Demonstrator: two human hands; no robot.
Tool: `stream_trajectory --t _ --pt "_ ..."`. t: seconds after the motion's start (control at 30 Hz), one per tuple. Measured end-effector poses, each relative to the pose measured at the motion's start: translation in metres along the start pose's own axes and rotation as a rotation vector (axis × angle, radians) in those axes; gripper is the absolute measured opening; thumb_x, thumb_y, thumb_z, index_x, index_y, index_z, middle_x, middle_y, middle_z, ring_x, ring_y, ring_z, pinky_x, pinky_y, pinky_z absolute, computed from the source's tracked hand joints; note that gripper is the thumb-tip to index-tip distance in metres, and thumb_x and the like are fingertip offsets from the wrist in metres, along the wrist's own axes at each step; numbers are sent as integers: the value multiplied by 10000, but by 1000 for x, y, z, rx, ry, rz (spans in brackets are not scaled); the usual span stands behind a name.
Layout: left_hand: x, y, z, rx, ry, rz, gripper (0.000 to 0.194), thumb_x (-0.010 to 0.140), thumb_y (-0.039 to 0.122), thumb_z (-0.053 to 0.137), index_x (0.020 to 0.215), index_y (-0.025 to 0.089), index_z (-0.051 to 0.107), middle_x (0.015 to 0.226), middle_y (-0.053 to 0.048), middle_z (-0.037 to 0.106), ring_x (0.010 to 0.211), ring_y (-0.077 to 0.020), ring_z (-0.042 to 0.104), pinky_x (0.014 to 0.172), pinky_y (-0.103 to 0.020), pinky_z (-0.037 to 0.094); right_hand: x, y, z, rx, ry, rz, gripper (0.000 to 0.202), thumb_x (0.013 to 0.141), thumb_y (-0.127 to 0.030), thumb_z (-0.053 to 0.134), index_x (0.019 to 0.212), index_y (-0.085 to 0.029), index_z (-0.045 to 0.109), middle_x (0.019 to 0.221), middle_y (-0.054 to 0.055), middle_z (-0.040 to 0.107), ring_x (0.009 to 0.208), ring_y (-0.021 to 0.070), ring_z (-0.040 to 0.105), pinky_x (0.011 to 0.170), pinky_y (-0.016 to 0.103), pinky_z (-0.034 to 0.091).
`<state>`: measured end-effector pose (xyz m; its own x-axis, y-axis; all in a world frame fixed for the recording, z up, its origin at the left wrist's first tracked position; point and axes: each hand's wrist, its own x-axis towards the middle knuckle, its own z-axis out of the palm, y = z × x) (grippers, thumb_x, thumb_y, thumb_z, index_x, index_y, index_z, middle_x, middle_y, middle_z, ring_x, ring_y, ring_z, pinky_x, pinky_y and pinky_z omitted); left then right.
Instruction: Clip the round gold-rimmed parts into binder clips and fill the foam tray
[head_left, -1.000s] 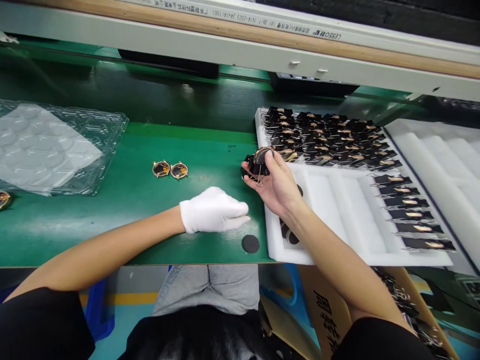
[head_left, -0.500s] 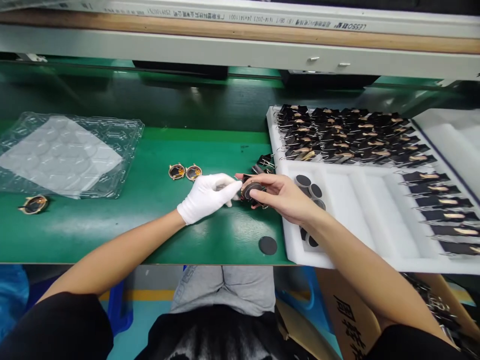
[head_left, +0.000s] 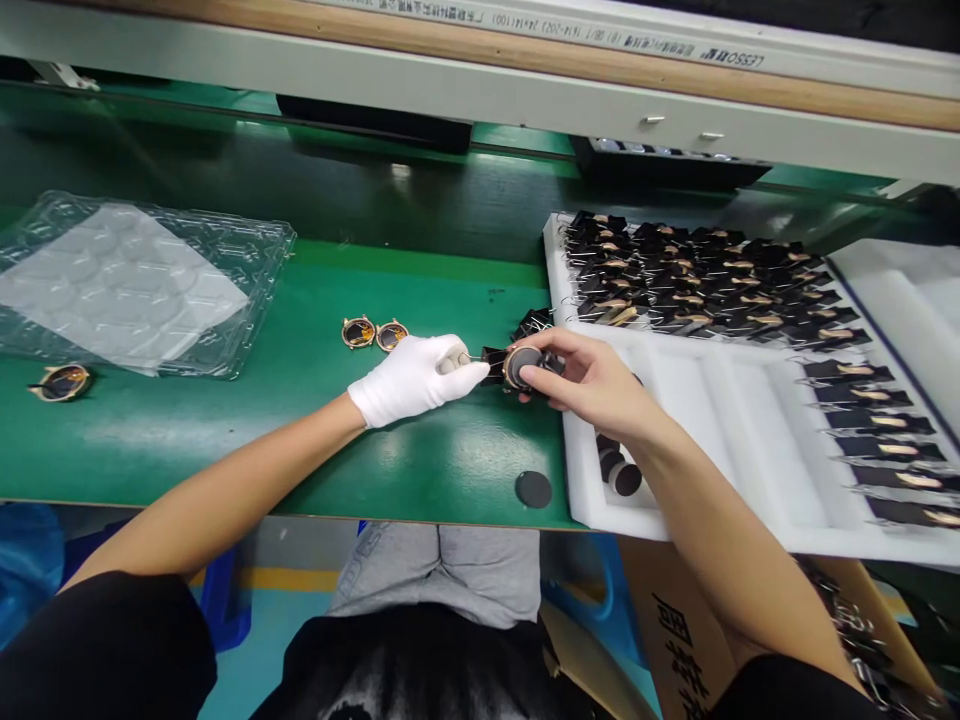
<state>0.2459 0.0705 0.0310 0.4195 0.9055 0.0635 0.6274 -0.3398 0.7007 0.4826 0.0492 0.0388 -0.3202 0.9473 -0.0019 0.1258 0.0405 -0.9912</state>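
My left hand point(head_left: 420, 378), in a white glove, pinches the wire handle of a black binder clip point(head_left: 492, 367). In my bare right hand point(head_left: 592, 385) is a round watch case point(head_left: 514, 369) with a dark grey disc point(head_left: 528, 358) against its face, the thumb pressing on the disc. The clip's black body meets the left side of the watch case; whether its jaws grip it I cannot tell. Two gold-rimmed watch cases point(head_left: 358, 332) lie just beyond my left hand. Another loose grey disc point(head_left: 534, 489) lies flat on the green table near its front edge.
A white foam tray point(head_left: 720, 440) on the right bears rows of clipped watch cases point(head_left: 697, 265) and several discs point(head_left: 624, 478). More binder clips point(head_left: 534, 322) lie by its left wall. To the left are a clear plastic tray point(head_left: 262, 270) and one watch case point(head_left: 61, 382). A shelf beam point(head_left: 480, 90) crosses above.
The binder clip and watch case have shifted slightly right, and the clip's handle now shows between my hands. My right hand has turned the disc more toward view. The camera view has tilted a little.
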Motion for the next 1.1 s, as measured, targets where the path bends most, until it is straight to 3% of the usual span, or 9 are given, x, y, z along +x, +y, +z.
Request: stream_trajectory --t 0.1,0.3,0.57,0.9,1.0,1.1 --pt "0 3 -3 -41 -24 -23 428 916 561 578 705 188 579 582 44 512 576 -112 465 569 -261 334 1 1 -11 -96 79 -12 211 818 -406 826 908 -228 758 912 47 777 705 182 678 621 327 557" --pt "-3 3 -1 -29 43 59 493 926 534 587 604 191 442 578 54 392 565 -89 352 562 -265 291 3 10 -23 -316 108 -128 187 801 -359 827 934 -233 790 939 47 790 827 224 705 779 382 570" --pt "-6 5 4 -20 53 127 506 907 504 597 579 190 374 554 62 363 533 -70 307 516 -250 236 3 13 -21 -255 -37 -144 217 818 -398 820 960 -237 791 920 36 788 805 216 715 725 347 566" --pt "-9 0 7 -32 46 179 375 870 466 643 657 169 560 525 78 435 500 -63 361 508 -222 283 1 10 -21 -333 -65 -198 225 826 -377 811 979 -212 801 911 41 802 765 206 731 643 307 574" --pt "-8 1 7 -73 29 118 340 882 482 646 754 169 614 571 55 547 536 -84 482 545 -224 357 -1 8 -20 -420 -4 -308 188 854 -330 792 1002 -214 794 935 42 811 784 208 749 652 312 595" --pt "-7 3 4 -307 -73 8 438 985 566 491 1009 160 653 707 4 681 568 -113 614 582 -243 445 0 10 -18 -577 107 -610 126 918 -241 730 1032 -239 783 1047 54 819 917 226 770 797 366 628"
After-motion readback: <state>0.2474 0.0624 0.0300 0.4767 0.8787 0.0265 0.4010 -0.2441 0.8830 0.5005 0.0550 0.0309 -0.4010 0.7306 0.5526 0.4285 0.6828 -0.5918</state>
